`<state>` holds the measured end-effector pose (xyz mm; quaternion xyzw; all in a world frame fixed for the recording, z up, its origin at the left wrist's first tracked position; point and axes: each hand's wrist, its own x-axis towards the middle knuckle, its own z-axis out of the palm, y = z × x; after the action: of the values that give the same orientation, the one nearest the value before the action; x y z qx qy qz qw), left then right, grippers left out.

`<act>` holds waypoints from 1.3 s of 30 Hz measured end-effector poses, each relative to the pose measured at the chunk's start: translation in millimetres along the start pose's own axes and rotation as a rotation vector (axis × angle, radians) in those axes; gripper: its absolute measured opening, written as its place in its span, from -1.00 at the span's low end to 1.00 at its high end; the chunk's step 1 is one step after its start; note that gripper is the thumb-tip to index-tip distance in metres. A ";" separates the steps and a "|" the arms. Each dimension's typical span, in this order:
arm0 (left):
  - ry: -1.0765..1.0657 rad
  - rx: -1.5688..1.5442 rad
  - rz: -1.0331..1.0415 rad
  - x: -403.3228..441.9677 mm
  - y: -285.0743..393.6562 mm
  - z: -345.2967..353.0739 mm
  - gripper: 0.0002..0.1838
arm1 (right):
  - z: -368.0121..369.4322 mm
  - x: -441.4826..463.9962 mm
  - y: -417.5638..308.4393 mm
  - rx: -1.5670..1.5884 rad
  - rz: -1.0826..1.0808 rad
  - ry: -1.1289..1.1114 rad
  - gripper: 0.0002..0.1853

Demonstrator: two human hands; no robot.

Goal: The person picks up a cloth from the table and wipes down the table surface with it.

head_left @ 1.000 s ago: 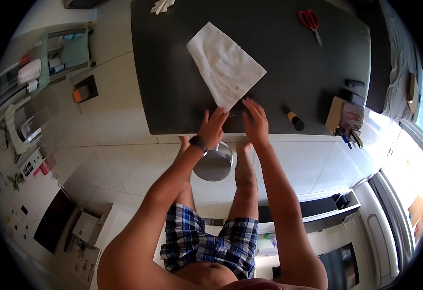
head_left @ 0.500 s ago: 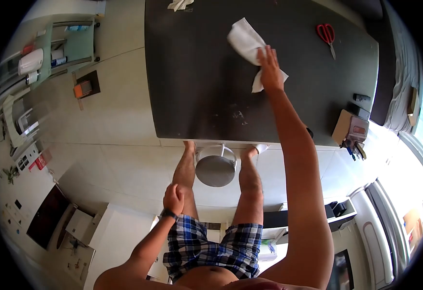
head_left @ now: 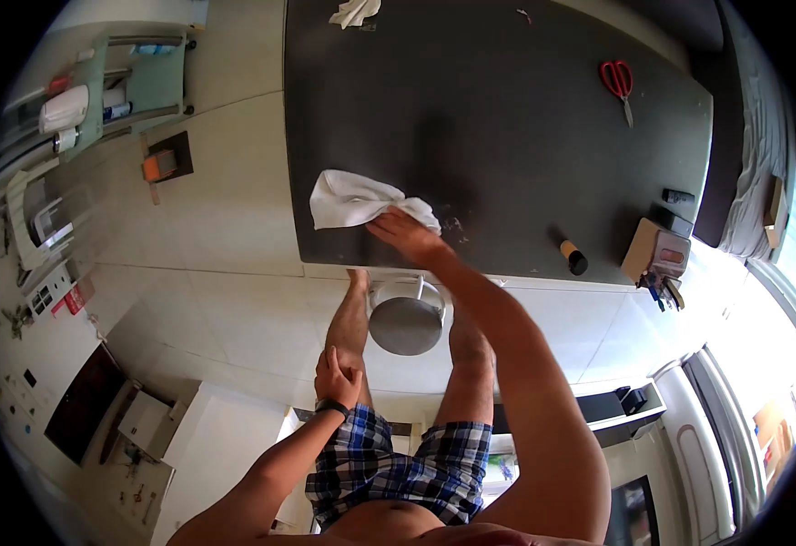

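Observation:
A crumpled white cloth (head_left: 352, 198) lies on the dark table (head_left: 507, 164), near its front left part. My right hand (head_left: 404, 235) presses down on the cloth's near right end and holds it, with the fingers partly against the fabric. Some whitish smears (head_left: 452, 226) show on the tabletop just right of the cloth. Away from the table, my left hand (head_left: 337, 378) rests on my left leg around the knee, fingers laid out and holding nothing. A dark band is on that wrist.
Red-handled scissors (head_left: 617, 84) lie at the table's far right. A small black-and-tan cylinder (head_left: 573, 257) is near the front edge, left of a holder (head_left: 660, 253) with tools. Another white cloth (head_left: 355, 12) lies at the far left. A round stool (head_left: 406, 326) stands between my legs.
My right hand has swept the white cloth toward me and to the left, from the table's middle to its front left. The left hand stays on the leg, its fingers now more stretched.

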<state>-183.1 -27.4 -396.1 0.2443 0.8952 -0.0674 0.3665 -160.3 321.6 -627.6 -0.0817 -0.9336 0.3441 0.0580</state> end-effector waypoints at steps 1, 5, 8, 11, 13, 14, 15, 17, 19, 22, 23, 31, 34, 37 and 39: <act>-0.002 -0.014 -0.009 1.4 -2.1 2.2 -0.10 | -11.4 0.1 9.9 -0.049 -0.105 -0.142 -0.29; 0.013 0.032 0.014 6.2 3.6 -1.5 -0.11 | -83.3 46.9 67.7 -0.145 -0.089 -0.004 -0.28; -0.003 0.049 0.024 12.3 9.0 -6.1 -0.12 | -111.6 52.2 110.4 -0.237 -0.217 -0.251 -0.29; 0.016 0.061 -0.016 14.2 8.0 -1.3 -0.13 | -120.8 39.6 169.0 -0.785 0.031 -0.178 -0.36; 0.028 0.080 -0.021 17.4 10.1 -2.6 -0.13 | -138.0 19.4 258.4 -1.395 0.279 -0.085 -0.44; 0.030 0.096 -0.028 17.1 11.0 -2.8 -0.14 | -165.3 3.8 288.6 -0.947 0.580 0.001 -0.41; 0.050 0.099 -0.024 17.9 11.4 -2.0 -0.15 | -192.5 -11.7 318.9 -0.540 0.836 0.196 -0.37; 0.042 0.101 -0.026 21.2 14.1 -6.5 -0.15 | -200.4 -17.4 327.5 -0.846 0.956 0.211 -0.33; 0.030 0.099 -0.022 21.3 18.7 -9.6 -0.14 | -200.0 -13.4 331.6 -0.453 0.720 0.352 -0.23; 0.014 0.059 -0.043 27.8 14.2 -10.6 -0.13 | -208.7 38.3 244.9 -0.225 0.832 0.631 -0.32; -0.001 0.018 0.015 32.9 12.2 -12.1 -0.11 | -201.9 41.6 246.1 -0.214 0.828 0.637 -0.32; 0.371 -0.058 0.432 275.2 126.3 -57.6 0.34 | -142.5 45.7 150.9 -0.106 0.613 0.502 -0.37; 0.028 -0.015 0.127 327.0 206.6 -73.4 0.74 | -100.9 27.1 107.0 -0.156 0.284 0.324 -0.37; -0.055 0.106 -0.114 335.6 219.2 -62.1 0.88 | -102.8 6.9 113.6 -0.372 -0.106 0.017 -0.37; -0.065 0.116 -0.104 332.6 214.5 -62.8 0.87 | -112.9 4.2 173.0 -0.882 -0.383 -0.003 -0.42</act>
<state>-321.4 307.3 -567.4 0.2160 0.8889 -0.1461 0.3767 -126.3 523.6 -654.7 0.0754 -0.9888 -0.1017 0.0790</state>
